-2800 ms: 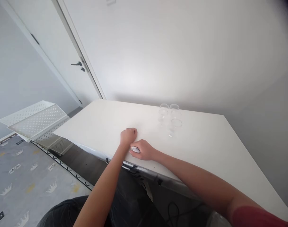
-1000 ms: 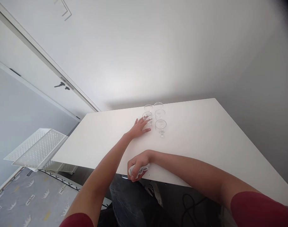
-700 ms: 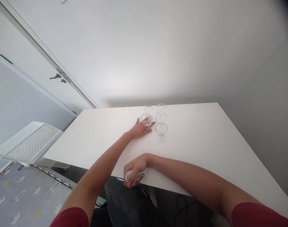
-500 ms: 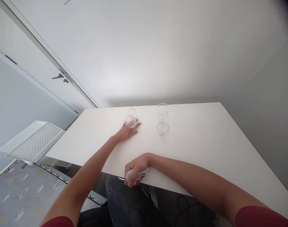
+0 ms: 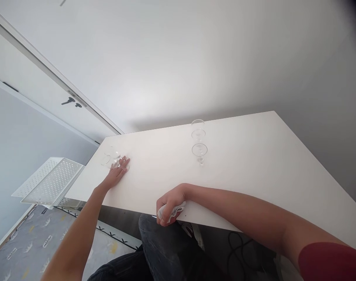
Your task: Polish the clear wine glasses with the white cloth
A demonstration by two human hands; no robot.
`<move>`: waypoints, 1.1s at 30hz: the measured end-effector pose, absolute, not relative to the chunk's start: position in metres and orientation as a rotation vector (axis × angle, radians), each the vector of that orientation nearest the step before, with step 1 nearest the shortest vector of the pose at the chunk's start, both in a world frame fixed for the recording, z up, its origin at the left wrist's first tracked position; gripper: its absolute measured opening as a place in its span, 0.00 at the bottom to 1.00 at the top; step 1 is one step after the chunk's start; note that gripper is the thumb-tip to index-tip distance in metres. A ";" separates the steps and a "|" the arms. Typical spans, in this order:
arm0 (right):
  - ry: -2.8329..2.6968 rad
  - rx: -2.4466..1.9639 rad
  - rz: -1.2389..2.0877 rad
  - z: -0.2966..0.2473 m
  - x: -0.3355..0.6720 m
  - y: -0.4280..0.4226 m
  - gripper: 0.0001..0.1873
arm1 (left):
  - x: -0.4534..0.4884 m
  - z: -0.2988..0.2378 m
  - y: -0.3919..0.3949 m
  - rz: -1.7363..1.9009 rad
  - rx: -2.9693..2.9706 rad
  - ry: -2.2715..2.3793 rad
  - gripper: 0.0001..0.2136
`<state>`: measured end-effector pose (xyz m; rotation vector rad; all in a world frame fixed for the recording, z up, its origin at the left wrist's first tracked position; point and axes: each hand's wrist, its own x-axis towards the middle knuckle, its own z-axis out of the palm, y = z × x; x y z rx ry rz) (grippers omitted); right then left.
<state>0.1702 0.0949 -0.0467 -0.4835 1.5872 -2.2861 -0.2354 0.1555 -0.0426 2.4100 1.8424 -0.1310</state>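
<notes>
At the left end of the white table (image 5: 154,164), my left hand (image 5: 116,174) has its fingers around the stems and feet of clear stemmed glasses (image 5: 105,160). Two rims show beyond the fingers; the see-through glass makes the exact grip hard to make out. My right hand (image 5: 169,203) is closed on a crumpled white cloth (image 5: 175,210) at the table's front edge. Further back, near the middle, several more clear stemmed glasses (image 5: 199,150) stand in a row, apart from both hands.
A white perforated rack (image 5: 53,181) juts out at the table's left end. Below it lies a grey patterned mattress or cover (image 5: 28,242). A pale wall rises behind the table, and a door with a dark handle (image 5: 69,100) is at left. Dark cables (image 5: 238,249) hang under the table.
My left hand and its glasses have moved left across the table to its left end. My right hand still grips the cloth at the front edge. The view has tilted slightly.
</notes>
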 end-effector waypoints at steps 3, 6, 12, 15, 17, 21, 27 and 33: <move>1.584 -0.472 -2.288 -0.047 0.170 0.095 0.21 | -0.234 -0.036 0.155 -0.241 2.430 1.772 0.30; 1.577 -0.478 -2.297 -0.048 0.170 0.094 0.21 | -0.227 -0.027 0.158 -0.340 2.466 1.700 0.29; 1.569 -0.428 -2.308 -0.048 0.171 0.094 0.21 | -0.200 -0.012 0.181 -0.504 2.577 1.497 0.30; 1.566 -0.425 -2.302 -0.048 0.171 0.095 0.21 | -0.196 -0.006 0.195 -0.549 2.592 1.474 0.30; 1.563 -0.434 -2.305 -0.049 0.170 0.094 0.21 | -0.198 -0.003 0.201 -0.569 2.588 1.461 0.30; 1.559 -0.439 -2.326 -0.049 0.170 0.093 0.19 | -0.206 -0.002 0.202 -0.577 2.601 1.471 0.30; 1.542 -0.424 -2.319 -0.048 0.171 0.094 0.21 | -0.232 -0.004 0.182 -0.489 2.569 1.554 0.31; 1.516 -0.378 -2.334 -0.049 0.171 0.094 0.20 | -0.246 0.007 0.123 -0.350 2.625 1.722 0.32</move>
